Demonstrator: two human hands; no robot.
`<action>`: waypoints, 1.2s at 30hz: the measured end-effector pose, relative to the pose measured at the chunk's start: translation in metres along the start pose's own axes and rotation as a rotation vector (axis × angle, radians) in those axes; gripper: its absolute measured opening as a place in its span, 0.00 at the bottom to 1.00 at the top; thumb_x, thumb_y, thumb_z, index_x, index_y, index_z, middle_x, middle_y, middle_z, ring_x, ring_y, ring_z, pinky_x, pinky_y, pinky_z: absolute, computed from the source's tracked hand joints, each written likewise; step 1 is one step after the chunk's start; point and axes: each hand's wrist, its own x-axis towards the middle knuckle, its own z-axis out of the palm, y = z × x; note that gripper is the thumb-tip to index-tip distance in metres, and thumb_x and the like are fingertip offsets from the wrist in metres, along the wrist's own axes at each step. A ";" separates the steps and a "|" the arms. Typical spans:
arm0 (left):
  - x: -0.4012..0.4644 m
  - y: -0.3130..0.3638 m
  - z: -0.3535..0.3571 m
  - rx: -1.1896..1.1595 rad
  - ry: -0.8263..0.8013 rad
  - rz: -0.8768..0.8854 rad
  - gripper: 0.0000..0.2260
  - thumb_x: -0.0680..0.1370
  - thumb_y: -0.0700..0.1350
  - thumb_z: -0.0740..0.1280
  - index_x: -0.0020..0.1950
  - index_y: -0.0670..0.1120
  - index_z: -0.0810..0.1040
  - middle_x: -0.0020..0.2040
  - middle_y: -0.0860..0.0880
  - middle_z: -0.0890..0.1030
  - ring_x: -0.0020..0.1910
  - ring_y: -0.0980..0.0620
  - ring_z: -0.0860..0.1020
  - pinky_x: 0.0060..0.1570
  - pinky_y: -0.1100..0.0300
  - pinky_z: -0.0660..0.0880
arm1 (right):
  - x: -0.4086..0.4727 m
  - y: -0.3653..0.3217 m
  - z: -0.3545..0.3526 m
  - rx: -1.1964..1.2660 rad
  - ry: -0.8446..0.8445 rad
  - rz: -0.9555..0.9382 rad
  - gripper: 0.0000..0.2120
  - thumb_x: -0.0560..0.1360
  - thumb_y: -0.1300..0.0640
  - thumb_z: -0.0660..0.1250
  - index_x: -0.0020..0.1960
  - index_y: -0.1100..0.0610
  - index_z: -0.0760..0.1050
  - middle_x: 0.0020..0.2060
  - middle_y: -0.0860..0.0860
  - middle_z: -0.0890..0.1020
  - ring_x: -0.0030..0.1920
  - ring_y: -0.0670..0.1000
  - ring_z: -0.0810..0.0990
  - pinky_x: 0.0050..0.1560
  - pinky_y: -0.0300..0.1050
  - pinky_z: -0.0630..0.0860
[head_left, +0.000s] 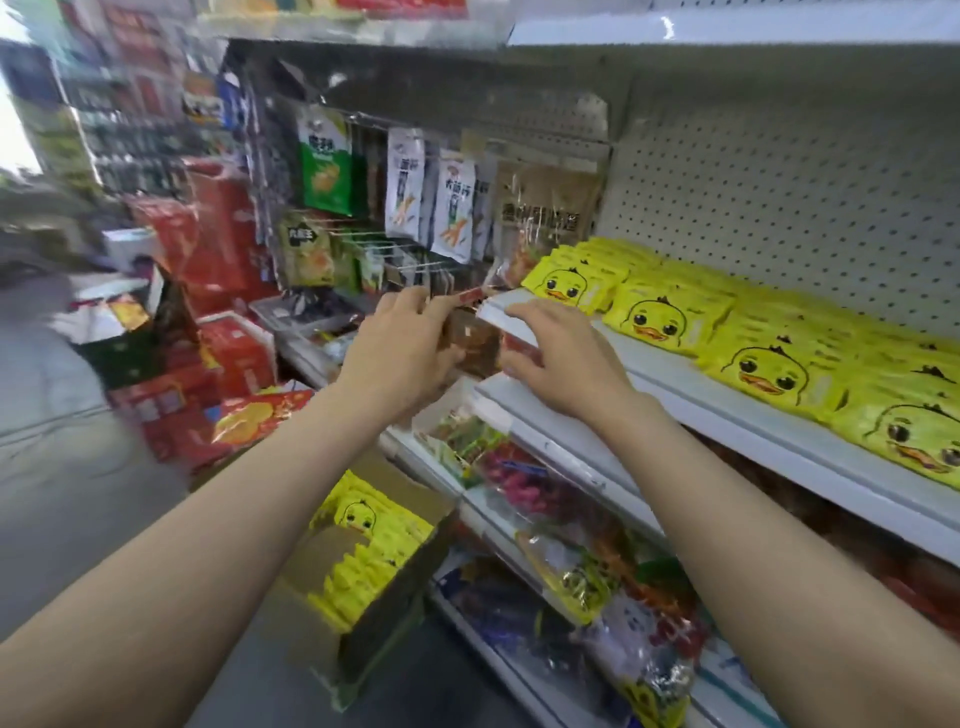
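I see the white shelf (675, 395) packed with yellow duck packets (665, 319), with spares in the cardboard box (389, 613) below. At the shelf's end my left hand (400, 345) pinches the clear snack packet (475, 340) by its top. My right hand (563, 364) curls on its side, probably steadying it for the wire hooks (410, 267).

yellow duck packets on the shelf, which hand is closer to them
Right. The right hand sits at the end of the white shelf, just below the nearest yellow duck packet. The left hand is further left, off the shelf, pinching a brown snack packet.
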 end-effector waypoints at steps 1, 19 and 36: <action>-0.001 -0.013 0.002 0.013 0.007 -0.008 0.28 0.76 0.54 0.67 0.73 0.48 0.65 0.70 0.41 0.68 0.67 0.38 0.67 0.63 0.43 0.69 | 0.007 -0.009 0.010 -0.003 0.002 -0.018 0.25 0.78 0.46 0.65 0.73 0.50 0.67 0.71 0.50 0.71 0.71 0.55 0.65 0.69 0.48 0.64; 0.071 -0.241 0.102 0.096 -0.162 -0.224 0.26 0.76 0.51 0.67 0.72 0.49 0.66 0.70 0.43 0.69 0.67 0.41 0.67 0.64 0.47 0.69 | 0.219 -0.077 0.211 0.140 -0.220 -0.150 0.26 0.80 0.45 0.62 0.75 0.50 0.63 0.73 0.50 0.67 0.73 0.53 0.63 0.70 0.50 0.64; 0.047 -0.453 0.374 -0.145 -0.866 -0.280 0.27 0.74 0.52 0.70 0.71 0.48 0.68 0.65 0.41 0.72 0.64 0.38 0.69 0.64 0.45 0.68 | 0.241 -0.107 0.522 0.275 -0.869 0.274 0.26 0.77 0.48 0.68 0.72 0.55 0.69 0.67 0.57 0.74 0.68 0.59 0.70 0.66 0.50 0.67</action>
